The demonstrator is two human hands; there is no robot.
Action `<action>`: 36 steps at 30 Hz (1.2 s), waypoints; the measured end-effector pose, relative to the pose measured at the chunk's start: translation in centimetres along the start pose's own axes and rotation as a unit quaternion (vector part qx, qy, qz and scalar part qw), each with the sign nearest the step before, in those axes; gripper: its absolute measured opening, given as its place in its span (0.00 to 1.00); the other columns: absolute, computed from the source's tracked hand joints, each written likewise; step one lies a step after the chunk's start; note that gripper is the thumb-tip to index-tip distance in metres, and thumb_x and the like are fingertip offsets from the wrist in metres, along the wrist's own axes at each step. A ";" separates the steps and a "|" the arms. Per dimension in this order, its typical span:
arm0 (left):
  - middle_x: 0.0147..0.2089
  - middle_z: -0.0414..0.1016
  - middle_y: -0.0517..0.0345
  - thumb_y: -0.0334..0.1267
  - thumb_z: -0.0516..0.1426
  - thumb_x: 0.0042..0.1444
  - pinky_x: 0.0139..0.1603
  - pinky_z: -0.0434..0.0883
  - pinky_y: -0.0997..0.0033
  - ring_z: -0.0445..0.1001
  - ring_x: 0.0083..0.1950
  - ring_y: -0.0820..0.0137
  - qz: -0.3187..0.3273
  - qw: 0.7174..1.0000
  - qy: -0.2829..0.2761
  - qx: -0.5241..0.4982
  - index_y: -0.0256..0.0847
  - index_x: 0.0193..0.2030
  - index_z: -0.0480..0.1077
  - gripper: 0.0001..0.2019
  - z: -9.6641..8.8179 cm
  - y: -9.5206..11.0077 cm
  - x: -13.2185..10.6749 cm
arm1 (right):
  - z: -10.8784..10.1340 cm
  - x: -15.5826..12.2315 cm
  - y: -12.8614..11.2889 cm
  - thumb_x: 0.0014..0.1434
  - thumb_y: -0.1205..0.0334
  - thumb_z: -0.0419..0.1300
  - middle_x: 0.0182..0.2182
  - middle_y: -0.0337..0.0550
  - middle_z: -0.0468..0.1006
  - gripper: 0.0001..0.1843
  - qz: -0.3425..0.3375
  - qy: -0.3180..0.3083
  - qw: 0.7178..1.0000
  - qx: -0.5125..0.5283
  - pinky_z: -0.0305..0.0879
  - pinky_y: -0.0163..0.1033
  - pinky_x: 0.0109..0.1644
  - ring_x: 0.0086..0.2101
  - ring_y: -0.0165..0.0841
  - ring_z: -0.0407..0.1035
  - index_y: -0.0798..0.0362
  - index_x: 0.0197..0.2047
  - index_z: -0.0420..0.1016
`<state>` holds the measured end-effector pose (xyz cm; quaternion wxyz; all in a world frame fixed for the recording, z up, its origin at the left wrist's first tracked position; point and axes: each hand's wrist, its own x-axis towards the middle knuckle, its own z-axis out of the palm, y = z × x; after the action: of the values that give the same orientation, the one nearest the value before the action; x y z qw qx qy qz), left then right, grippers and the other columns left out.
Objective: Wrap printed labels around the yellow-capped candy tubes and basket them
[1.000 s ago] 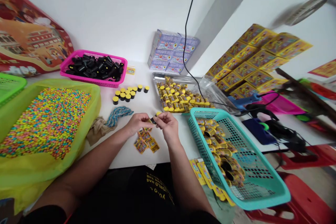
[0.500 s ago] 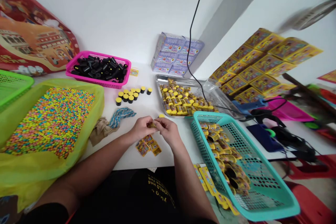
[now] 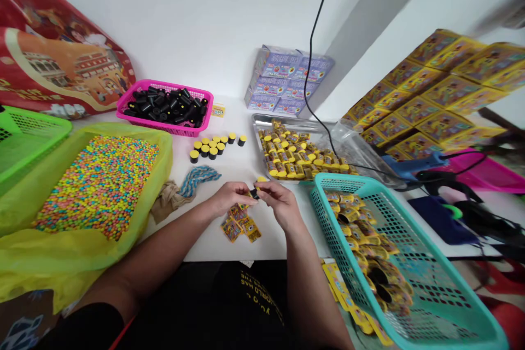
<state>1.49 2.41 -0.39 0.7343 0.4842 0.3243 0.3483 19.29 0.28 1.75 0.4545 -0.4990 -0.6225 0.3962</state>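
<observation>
My left hand (image 3: 230, 198) and my right hand (image 3: 282, 205) meet over the table near its front edge, fingers closed. Between their fingertips is a small black canister (image 3: 254, 193), mostly covered by the fingers. Something yellow, perhaps a label, shows by my left fingertips. Just beyond my right hand a yellow lid (image 3: 261, 179) peeks out. Under the hands lie several printed yellow labels (image 3: 249, 227). Farther back, several black canisters with yellow lids (image 3: 205, 150) stand upright in a group.
Left are a yellow-lined bin of colourful candies (image 3: 98, 186), a pink basket (image 3: 164, 127) of black canisters and a cloth (image 3: 199, 179). Right are a metal tray (image 3: 259, 120) of labelled canisters and a teal basket (image 3: 410, 202). A black cable (image 3: 310, 44) hangs across the tray.
The whole view has shifted, so things sit slightly farther right. The hands have parted slightly, and the black canister between them now shows.
</observation>
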 end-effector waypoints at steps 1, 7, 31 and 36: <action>0.23 0.71 0.61 0.40 0.69 0.39 0.27 0.65 0.71 0.69 0.22 0.73 -0.003 1.000 -0.010 -0.017 0.35 0.29 0.71 0.15 0.0 0.0 0.0 | -0.2 0.0 -0.1 0.52 0.52 0.67 0.33 0.42 0.77 0.15 -0.020 0.000 1.000 -0.014 0.65 0.36 0.33 0.32 0.33 0.70 0.50 0.40 0.81; 0.28 0.73 0.57 0.42 0.71 0.39 0.31 0.70 0.68 0.74 0.27 0.69 -0.017 0.984 -0.030 -0.175 0.34 0.33 0.73 0.18 -0.2 0.4 0.0 | 1.4 -1.0 -0.6 0.59 0.54 0.61 0.43 0.45 0.77 0.19 -0.085 -0.017 0.993 -0.076 0.70 0.39 0.38 0.42 0.36 0.71 0.45 0.54 0.76; 0.25 0.73 0.56 0.40 0.67 0.48 0.30 0.68 0.73 0.71 0.25 0.73 -0.030 0.961 0.039 -0.272 0.33 0.30 0.73 0.11 -0.7 -0.1 1.0 | 3.9 -1.8 0.8 0.58 0.57 0.64 0.39 0.46 0.75 0.16 -0.226 0.146 0.942 -0.200 0.72 0.44 0.39 0.37 0.37 0.71 0.48 0.50 0.74; 0.26 0.74 0.55 0.39 0.66 0.48 0.29 0.68 0.74 0.70 0.26 0.73 -0.041 0.946 0.064 -0.315 0.33 0.31 0.74 0.10 -0.6 -0.2 0.9 | 4.5 -1.9 1.7 0.59 0.58 0.63 0.39 0.47 0.75 0.16 -0.246 0.162 0.927 -0.234 0.73 0.45 0.41 0.39 0.38 0.71 0.48 0.51 0.75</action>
<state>1.56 3.40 -0.85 0.8408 0.1908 0.2640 0.4323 15.54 -1.41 -1.40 0.5031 -0.4795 -0.7184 0.0288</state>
